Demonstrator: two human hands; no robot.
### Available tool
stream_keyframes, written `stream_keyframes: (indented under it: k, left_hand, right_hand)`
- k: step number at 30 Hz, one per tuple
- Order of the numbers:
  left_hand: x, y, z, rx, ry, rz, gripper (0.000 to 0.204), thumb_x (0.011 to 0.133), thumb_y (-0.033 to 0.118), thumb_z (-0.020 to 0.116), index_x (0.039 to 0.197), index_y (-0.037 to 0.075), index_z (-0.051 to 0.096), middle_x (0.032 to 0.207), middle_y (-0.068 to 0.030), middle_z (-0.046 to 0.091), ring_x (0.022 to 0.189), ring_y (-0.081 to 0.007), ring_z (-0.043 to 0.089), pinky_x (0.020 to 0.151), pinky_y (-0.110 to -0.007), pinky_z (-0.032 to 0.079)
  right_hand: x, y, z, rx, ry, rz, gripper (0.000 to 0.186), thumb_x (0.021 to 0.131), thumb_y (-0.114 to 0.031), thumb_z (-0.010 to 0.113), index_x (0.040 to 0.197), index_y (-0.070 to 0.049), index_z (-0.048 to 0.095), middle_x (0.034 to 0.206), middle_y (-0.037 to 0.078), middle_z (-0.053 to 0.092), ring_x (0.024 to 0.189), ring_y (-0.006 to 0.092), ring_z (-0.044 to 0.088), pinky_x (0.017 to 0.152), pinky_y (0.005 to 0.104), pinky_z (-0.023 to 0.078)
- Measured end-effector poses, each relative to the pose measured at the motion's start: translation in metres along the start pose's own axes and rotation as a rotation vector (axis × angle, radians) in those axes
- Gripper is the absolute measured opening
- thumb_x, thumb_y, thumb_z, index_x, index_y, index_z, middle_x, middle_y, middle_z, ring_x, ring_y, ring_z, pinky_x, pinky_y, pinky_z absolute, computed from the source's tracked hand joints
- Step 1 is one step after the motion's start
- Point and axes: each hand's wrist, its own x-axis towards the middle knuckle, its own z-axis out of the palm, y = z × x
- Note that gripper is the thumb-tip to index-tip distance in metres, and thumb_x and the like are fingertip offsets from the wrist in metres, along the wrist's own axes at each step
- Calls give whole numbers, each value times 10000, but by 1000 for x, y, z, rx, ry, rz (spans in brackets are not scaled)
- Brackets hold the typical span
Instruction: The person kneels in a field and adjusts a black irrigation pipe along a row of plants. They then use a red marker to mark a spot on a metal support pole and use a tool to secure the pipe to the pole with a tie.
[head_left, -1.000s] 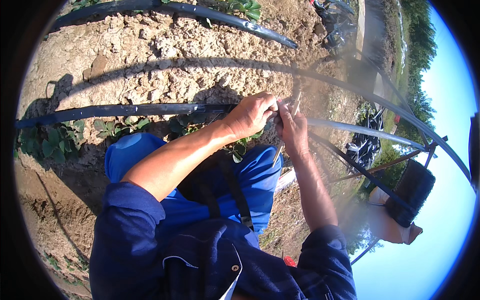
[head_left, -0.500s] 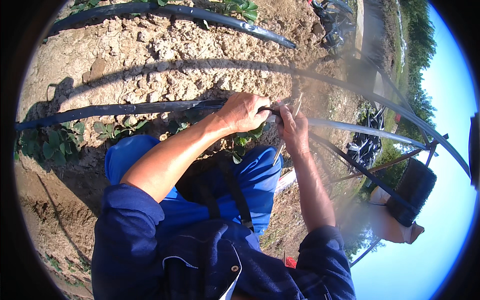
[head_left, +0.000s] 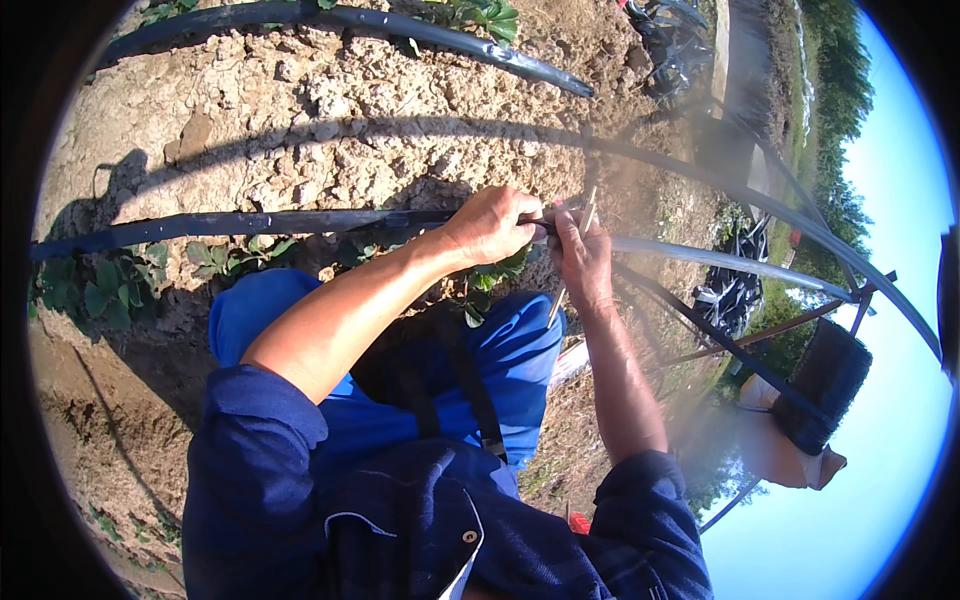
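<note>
Left hand [head_left: 492,228] brought nearer the right hand [head_left: 585,257], less of the black piece [head_left: 541,223] left showing

Since half a second ago, the gap between the fingers has been narrowed, and the stretch of black piece bared there has been shortened. It is pinched between thumb and forefinger of the left hand, and its other end is met by the right fingertips; how firmly it is gripped there cannot be told. A thin stick [head_left: 557,305] is held in the right hand, its ends left jutting above and below. By this change, the work appears to be concentrated at one small spot; whether the piece is being pushed, twisted or fitted cannot be told.

Beyond the left hand, a black hose [head_left: 300,220] is laid leftward over the soil [head_left: 250,95], beside leafy plants [head_left: 115,285]; any join with the black piece is hidden by the hand. Beyond the right hand, a pale pipe [head_left: 720,260] is stretched towards crossing bars [head_left: 862,292]. Blue trousers [head_left: 515,350] are seen below the forearms. Farther out, a second hose [head_left: 430,28] is laid near the top, and a dark roll [head_left: 825,385] is seen at far right.
</note>
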Motion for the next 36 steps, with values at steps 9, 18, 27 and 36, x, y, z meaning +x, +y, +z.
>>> stream_keyframes:
  k: [9,18,27,36]
  left_hand:
    - [1,-1,2,13,2,31,158,873,153,669,864,-4,650,632,-158,604,580,-255,623,571,-394,477]
    - [2,-5,4,-11,42,80,123,884,117,649,827,9,637,657,-181,614,600,-329,618,574,-417,472]
    - [-4,7,8,89,99,125,124,869,92,661,806,6,596,689,-206,609,659,-397,625,589,-462,477]
    - [-9,4,20,106,223,162,92,855,55,667,826,7,593,701,-198,608,673,-401,629,584,-465,481]
  right_hand:
    - [3,-1,-1,76,-14,91,258,1024,-246,550,990,-12,654,727,-25,583,599,30,473,512,189,366]
    - [7,0,5,71,13,26,244,1031,-242,534,980,-25,632,734,-30,574,603,35,472,520,196,376]
    - [6,11,14,-96,157,-49,242,1037,-249,528,983,-33,624,715,-21,568,605,41,470,529,210,379]
    - [3,2,9,36,28,70,226,1044,-218,503,943,-40,598,759,-27,560,659,49,454,590,231,398]
